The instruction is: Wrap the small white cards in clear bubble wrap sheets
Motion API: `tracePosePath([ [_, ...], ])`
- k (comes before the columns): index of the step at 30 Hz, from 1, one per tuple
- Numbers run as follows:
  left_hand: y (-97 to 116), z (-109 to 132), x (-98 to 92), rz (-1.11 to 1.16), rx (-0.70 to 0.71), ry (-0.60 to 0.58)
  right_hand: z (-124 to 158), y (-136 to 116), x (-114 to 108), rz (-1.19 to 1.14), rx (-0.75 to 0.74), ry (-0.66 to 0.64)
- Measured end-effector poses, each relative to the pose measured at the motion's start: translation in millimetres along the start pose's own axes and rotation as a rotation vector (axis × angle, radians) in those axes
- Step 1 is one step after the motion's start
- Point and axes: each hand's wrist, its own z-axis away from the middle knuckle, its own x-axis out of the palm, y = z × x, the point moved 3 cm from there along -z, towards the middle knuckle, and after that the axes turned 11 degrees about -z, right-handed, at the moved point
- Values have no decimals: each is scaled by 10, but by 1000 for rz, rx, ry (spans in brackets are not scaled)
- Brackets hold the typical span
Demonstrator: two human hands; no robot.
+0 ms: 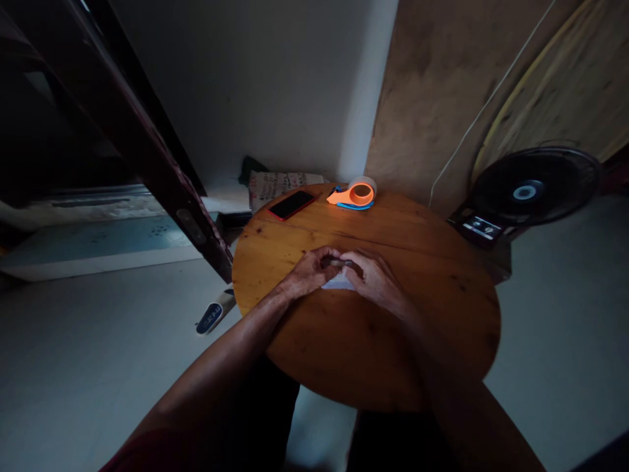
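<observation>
Both my hands meet over the middle of a round wooden table (432, 282). My left hand (313, 270) is closed, its fingertips pinching one end of a small dark stick-like thing (338, 263). Closed round the other end are the thumb and fingers of my right hand (372, 275). Just beneath the hands lies a small whitish sheet (339, 282), perhaps paper or plastic; the fingers cover part of it. Whether the sheet is also gripped, I cannot tell. The picture is dim, and the dark thing's kind is not clear.
An orange and blue tape dispenser (358, 195) stands at the table's far edge. To its left lies a red-edged phone (291, 205). A printed sack (280, 182) is behind the table, a black fan (531, 190) at the right, and a slipper (213, 314) on the floor.
</observation>
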Motion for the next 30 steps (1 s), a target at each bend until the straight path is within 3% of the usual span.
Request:
tracePosePath([
  [30, 18, -9, 4, -4, 1, 1, 0, -48, -6, -25, -15, -9],
])
